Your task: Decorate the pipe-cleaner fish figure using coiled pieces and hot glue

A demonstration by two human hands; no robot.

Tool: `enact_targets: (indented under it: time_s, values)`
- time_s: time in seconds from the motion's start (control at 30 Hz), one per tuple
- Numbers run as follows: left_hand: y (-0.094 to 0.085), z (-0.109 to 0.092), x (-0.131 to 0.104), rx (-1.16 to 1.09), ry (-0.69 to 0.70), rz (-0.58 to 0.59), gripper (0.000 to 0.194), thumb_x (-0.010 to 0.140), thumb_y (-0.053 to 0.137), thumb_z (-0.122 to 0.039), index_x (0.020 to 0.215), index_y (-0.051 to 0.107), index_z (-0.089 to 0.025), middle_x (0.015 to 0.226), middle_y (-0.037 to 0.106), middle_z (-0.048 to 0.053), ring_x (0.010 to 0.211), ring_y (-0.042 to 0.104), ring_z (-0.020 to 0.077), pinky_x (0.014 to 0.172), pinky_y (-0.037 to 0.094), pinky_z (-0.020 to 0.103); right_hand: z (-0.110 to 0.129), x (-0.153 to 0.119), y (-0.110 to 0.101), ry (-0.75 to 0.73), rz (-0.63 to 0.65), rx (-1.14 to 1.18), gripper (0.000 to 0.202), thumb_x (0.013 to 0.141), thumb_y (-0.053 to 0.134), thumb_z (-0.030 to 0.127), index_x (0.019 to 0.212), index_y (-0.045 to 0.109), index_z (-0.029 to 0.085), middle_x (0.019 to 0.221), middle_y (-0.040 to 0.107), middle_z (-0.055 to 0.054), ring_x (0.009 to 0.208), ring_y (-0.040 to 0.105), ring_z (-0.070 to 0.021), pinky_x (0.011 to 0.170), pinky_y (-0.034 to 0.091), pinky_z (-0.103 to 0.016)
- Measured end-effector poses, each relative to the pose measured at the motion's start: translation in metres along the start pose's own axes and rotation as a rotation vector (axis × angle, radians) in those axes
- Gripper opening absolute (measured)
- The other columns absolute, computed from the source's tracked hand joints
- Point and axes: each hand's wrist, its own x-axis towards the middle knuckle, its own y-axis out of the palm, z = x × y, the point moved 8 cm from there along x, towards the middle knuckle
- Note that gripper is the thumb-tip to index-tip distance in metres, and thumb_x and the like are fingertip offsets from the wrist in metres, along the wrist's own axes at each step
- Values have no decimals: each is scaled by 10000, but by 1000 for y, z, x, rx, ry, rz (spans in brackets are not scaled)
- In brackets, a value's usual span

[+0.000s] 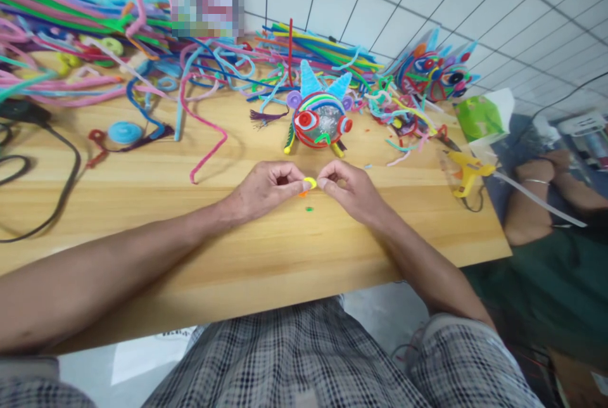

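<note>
While both hands meet low over the tabletop [266, 256]: yellow pipe-cleaner piece [310, 182], pinched between them.
Left hand [263, 189] and right hand [349, 189], fingertips clamped on its ends; judged light, fuzzy, bendable, best held at the tips.

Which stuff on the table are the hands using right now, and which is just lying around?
In use:
left hand
right hand
small yellow pipe-cleaner piece, pinched between both hands

Lying about:
round pipe-cleaner creature
loose pink pipe cleaner
blue coil
yellow glue gun
black cable
tiny green scrap
</note>
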Motion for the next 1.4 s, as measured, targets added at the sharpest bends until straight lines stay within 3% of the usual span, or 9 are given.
enact_targets:
  time_s: [0.37,0.57,0.73,1.07,1.13,1.27,1.4]
  values:
    - [5,5,0,-16,-44,52,451,870,830,-579,772,703,-157,648,560,-29,563,428,83,520,342,219,-6,-3,4,32,-21,52,127,926,576,326,835,581,238,816,653,6,781,592,-173,768,450,-328]
    - [4,2,1,26,-42,55,371,849,863,-517,842,721,-175,608,479,-62,546,379,83,497,299,211,-10,-3,10,56,-9,147,147,926,610,362,854,599,234,830,663,8,790,594,-166,757,456,-314]
    - [7,2,0,52,-19,105,261,921,772,-431,914,794,-172,607,508,-51,538,399,85,504,305,216,-11,-4,12,58,3,207,159,927,627,377,859,607,234,819,657,14,770,581,-158,739,454,-307]
    - [8,-2,-1,60,-14,157,209,888,759,-355,818,761,-158,635,537,-36,553,430,81,522,345,203,0,-4,16,-20,12,76,135,935,579,344,848,596,241,821,674,3,765,588,-168,760,467,-320]
    - [10,-3,-1,51,2,168,190,879,750,-329,794,752,-159,650,579,-26,561,456,82,533,362,201,-2,-3,9,-30,-55,29,120,921,569,331,840,586,245,814,664,2,770,591,-173,768,467,-326]
    - [13,1,-2,51,-17,193,194,880,752,-334,806,756,-154,660,635,-11,564,501,89,538,378,201,-21,-2,-26,52,-294,-46,105,896,538,316,809,552,259,747,600,15,732,564,-181,722,453,-325]
    - [10,6,-1,24,-65,168,258,896,769,-406,888,790,-149,742,723,22,623,593,113,588,457,216,-40,-3,-63,115,-368,-195,181,898,526,317,726,528,262,665,552,22,667,529,-180,642,415,-317]
